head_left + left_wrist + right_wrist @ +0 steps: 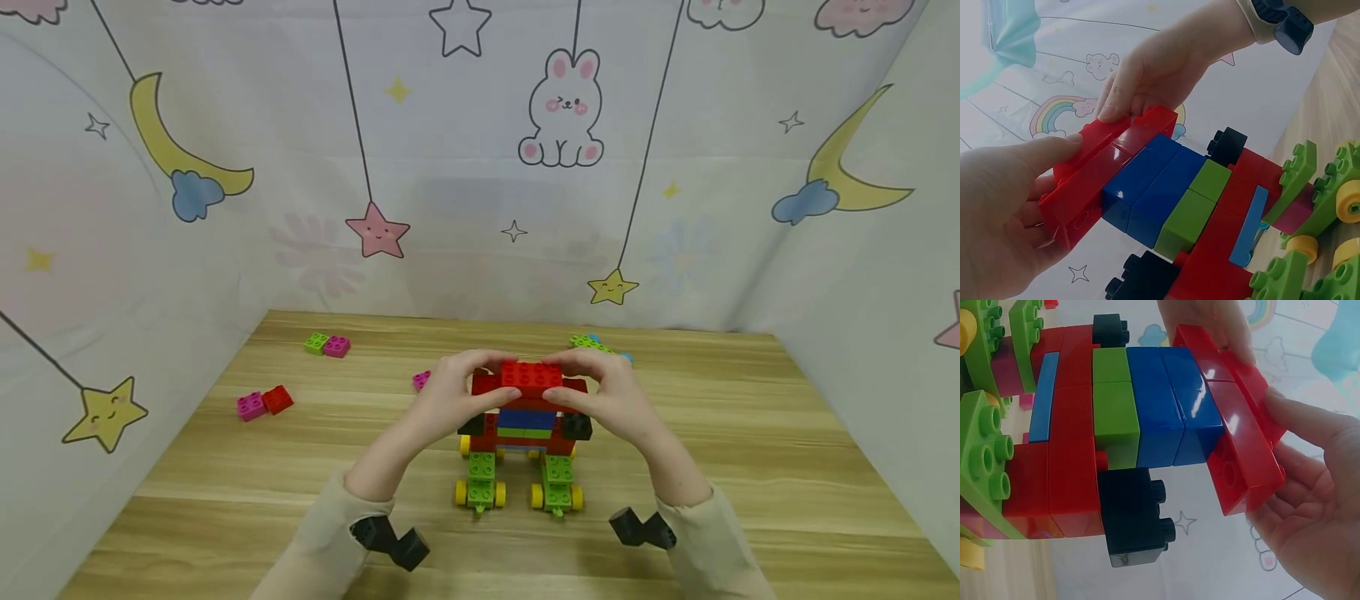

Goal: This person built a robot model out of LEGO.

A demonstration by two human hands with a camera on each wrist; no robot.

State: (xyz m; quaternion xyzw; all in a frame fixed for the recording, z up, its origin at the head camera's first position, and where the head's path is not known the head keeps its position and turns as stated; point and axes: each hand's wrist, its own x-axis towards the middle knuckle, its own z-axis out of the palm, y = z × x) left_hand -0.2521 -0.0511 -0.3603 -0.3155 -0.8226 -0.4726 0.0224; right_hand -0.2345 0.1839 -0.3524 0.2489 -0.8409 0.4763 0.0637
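A toy-brick build stands on the table, and my left hand (450, 396) and right hand (615, 396) hold its top from either side. Thumbs in front and fingers behind, they grip the uppermost red brick (531, 375). Beneath it two red bricks (1138, 134) lie end to end, overhanging blue bricks (1172, 406) and green bricks (1113, 412). Lower down come a wide red layer (1072, 425) and a black brick (577, 426) on each side. At the bottom are green wheeled bases (482, 482) with yellow wheels (576, 497). Some fingertips are hidden behind the bricks.
Loose on the wooden table (712, 433) lie a green brick (317, 343) beside a pink one (337, 346), another pink brick (251, 407) beside a red one (278, 399), and a green piece (592, 343) with blue parts. A printed curtain (480, 192) encloses the table.
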